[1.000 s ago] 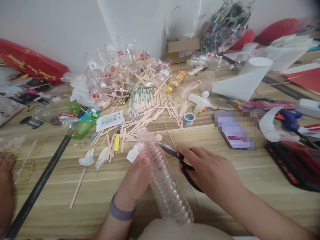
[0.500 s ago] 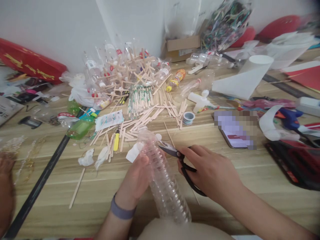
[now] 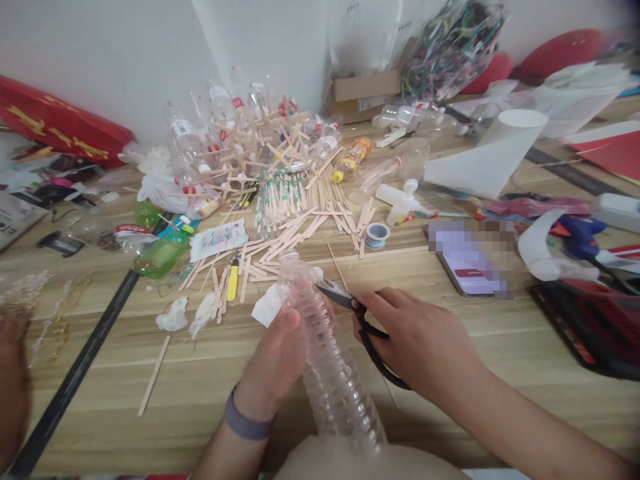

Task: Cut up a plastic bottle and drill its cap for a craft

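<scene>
A clear, ribbed plastic bottle (image 3: 333,367) slants across the front of the table, its neck pointing away from me. My left hand (image 3: 280,350) is wrapped around its upper part, a purple band on the wrist. My right hand (image 3: 420,337) grips black-handled scissors (image 3: 357,308), fingers through the handles. The scissor blades reach left to the bottle's side near its shoulder; whether they pierce the plastic I cannot tell. Beyond the bottle neck lie scattered wooden sticks (image 3: 293,240), and a piece of white paper (image 3: 267,305) shows beside my left hand.
Several plastic bottles and stick pieces are heaped at the back (image 3: 250,137). A phone (image 3: 467,260) and a red-black case (image 3: 590,327) lie right, past a wire spool (image 3: 377,236). A green bottle (image 3: 165,253) lies left. Another person's hand (image 3: 14,387) shows at the left edge.
The bottle's neck and my left hand have shifted slightly to the right. My right hand and the scissors have moved a little to the left, with the blades still at the bottle.
</scene>
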Available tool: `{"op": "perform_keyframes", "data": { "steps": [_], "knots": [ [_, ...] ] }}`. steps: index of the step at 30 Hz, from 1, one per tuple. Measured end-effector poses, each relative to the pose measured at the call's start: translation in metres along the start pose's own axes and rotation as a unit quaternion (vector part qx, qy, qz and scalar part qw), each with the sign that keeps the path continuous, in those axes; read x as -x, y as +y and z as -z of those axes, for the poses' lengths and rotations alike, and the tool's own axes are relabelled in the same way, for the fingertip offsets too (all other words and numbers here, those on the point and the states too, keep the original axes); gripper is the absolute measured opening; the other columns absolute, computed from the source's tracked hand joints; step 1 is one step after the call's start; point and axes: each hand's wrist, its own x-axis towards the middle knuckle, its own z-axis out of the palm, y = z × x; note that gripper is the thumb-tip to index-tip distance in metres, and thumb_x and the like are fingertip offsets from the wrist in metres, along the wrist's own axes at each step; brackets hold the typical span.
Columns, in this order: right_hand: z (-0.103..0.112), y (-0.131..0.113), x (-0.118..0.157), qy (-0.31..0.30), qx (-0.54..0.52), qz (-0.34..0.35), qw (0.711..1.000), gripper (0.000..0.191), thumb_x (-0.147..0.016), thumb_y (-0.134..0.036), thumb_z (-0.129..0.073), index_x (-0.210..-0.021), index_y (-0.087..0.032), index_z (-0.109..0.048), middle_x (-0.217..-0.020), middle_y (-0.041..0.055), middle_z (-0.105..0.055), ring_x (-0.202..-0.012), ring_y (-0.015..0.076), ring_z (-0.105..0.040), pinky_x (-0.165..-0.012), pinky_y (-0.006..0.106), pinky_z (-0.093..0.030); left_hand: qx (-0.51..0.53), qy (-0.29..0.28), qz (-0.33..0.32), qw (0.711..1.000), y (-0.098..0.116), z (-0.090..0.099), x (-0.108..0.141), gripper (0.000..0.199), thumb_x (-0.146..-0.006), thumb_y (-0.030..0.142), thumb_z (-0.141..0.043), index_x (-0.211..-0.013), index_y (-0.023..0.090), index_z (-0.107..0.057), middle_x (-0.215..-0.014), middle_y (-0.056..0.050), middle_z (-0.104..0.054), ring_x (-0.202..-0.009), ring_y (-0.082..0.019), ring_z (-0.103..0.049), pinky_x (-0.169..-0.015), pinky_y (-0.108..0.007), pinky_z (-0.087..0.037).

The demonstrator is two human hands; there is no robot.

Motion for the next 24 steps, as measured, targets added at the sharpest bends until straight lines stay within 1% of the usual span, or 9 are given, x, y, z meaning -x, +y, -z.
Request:
{"op": "perform_keyframes", "data": {
  "steps": [2, 4, 8, 9, 12, 14, 19, 22, 24],
  "knots": [
    [0.001, -0.001, 0.0, -0.006, 0.002, -0.006, 1.0, 0.015, -0.078, -0.021, -0.064, -0.093, -0.023, -0.067, -0.069, -0.0021, -0.063, -0.06, 0.0172, -0.063, -0.05, 0.029, -0.025, 0.001, 0.005, -0.002, 1.0, 0.001, -0.002, 0.001, 0.039, -0.072, 0.042, -0.074, -0.106, 0.025, -0.069, -0.093, -0.002, -0.072, -0.08, -0.018, -0.066, -0.072, -0.028, -0.053],
    [0.001, -0.001, 0.0, 0.005, 0.013, -0.005, 1.0, 0.016, -0.079, -0.022, -0.064, -0.094, -0.023, -0.067, -0.069, -0.0015, -0.063, -0.061, 0.0178, -0.063, -0.05, 0.029, -0.025, 0.014, 0.001, 0.01, 1.0, 0.001, -0.002, 0.001, 0.038, -0.071, 0.042, -0.076, -0.103, 0.024, -0.07, -0.089, -0.002, -0.072, -0.078, -0.018, -0.065, -0.071, -0.028, -0.053],
    [-0.001, 0.0, -0.002, 0.02, 0.015, -0.005, 1.0, 0.018, -0.08, -0.022, -0.062, -0.097, -0.023, -0.067, -0.07, -0.001, -0.064, -0.06, 0.0182, -0.063, -0.05, 0.029, -0.025, 0.04, -0.01, 0.033, 0.999, 0.001, -0.003, 0.0, 0.035, -0.073, 0.043, -0.074, -0.102, 0.024, -0.072, -0.085, -0.001, -0.072, -0.075, -0.017, -0.065, -0.071, -0.028, -0.054],
    [-0.001, -0.001, -0.003, 0.014, 0.005, -0.01, 1.0, 0.017, -0.08, -0.022, -0.062, -0.097, -0.023, -0.067, -0.07, -0.0014, -0.064, -0.06, 0.018, -0.063, -0.05, 0.029, -0.026, 0.039, -0.009, 0.024, 0.999, 0.0, -0.003, 0.0, 0.036, -0.073, 0.043, -0.074, -0.104, 0.025, -0.071, -0.087, -0.001, -0.072, -0.078, -0.018, -0.065, -0.073, -0.028, -0.054],
    [0.003, -0.003, -0.002, -0.006, -0.036, -0.025, 0.999, 0.015, -0.08, -0.019, -0.062, -0.094, -0.024, -0.065, -0.072, -0.0028, -0.065, -0.062, 0.0166, -0.065, -0.049, 0.028, -0.027, 0.012, 0.0, -0.034, 0.999, -0.003, -0.006, 0.002, 0.041, -0.074, 0.039, -0.075, -0.112, 0.025, -0.068, -0.098, -0.001, -0.072, -0.09, -0.019, -0.066, -0.083, -0.03, -0.053],
    [0.006, -0.004, 0.0, -0.007, -0.049, -0.026, 0.998, 0.016, -0.08, -0.019, -0.061, -0.095, -0.024, -0.065, -0.074, -0.0029, -0.066, -0.063, 0.0162, -0.065, -0.05, 0.028, -0.028, 0.001, 0.006, -0.061, 0.998, -0.004, -0.007, 0.003, 0.045, -0.073, 0.036, -0.076, -0.115, 0.025, -0.065, -0.102, -0.001, -0.071, -0.094, -0.019, -0.065, -0.086, -0.031, -0.052],
    [0.012, -0.002, 0.005, -0.01, -0.065, -0.028, 0.997, 0.014, -0.083, -0.021, -0.057, -0.094, -0.024, -0.066, -0.073, -0.0022, -0.066, -0.059, 0.0151, -0.063, -0.049, 0.027, -0.027, -0.025, 0.026, -0.075, 0.997, -0.003, -0.006, 0.005, 0.062, -0.067, 0.035, -0.08, -0.126, 0.028, -0.059, -0.103, -0.002, -0.069, -0.094, -0.022, -0.062, -0.085, -0.033, -0.05],
    [0.014, -0.001, 0.005, -0.045, -0.104, -0.04, 0.993, 0.013, -0.083, -0.022, -0.059, -0.093, -0.025, -0.066, -0.073, -0.0036, -0.066, -0.054, 0.013, -0.06, -0.049, 0.026, -0.028, -0.057, 0.011, -0.082, 0.995, -0.003, -0.007, 0.007, 0.073, -0.066, 0.036, -0.082, -0.133, 0.032, -0.053, -0.106, -0.001, -0.068, -0.097, -0.022, -0.061, -0.085, -0.033, -0.049],
    [0.015, -0.002, 0.004, -0.047, -0.105, -0.041, 0.992, 0.014, -0.082, -0.022, -0.059, -0.094, -0.025, -0.066, -0.072, -0.0039, -0.066, -0.053, 0.0129, -0.06, -0.049, 0.026, -0.029, -0.058, -0.003, -0.09, 0.994, -0.004, -0.007, 0.007, 0.071, -0.068, 0.036, -0.081, -0.133, 0.032, -0.053, -0.106, 0.0, -0.068, -0.096, -0.02, -0.062, -0.084, -0.031, -0.048]
  ]
}}
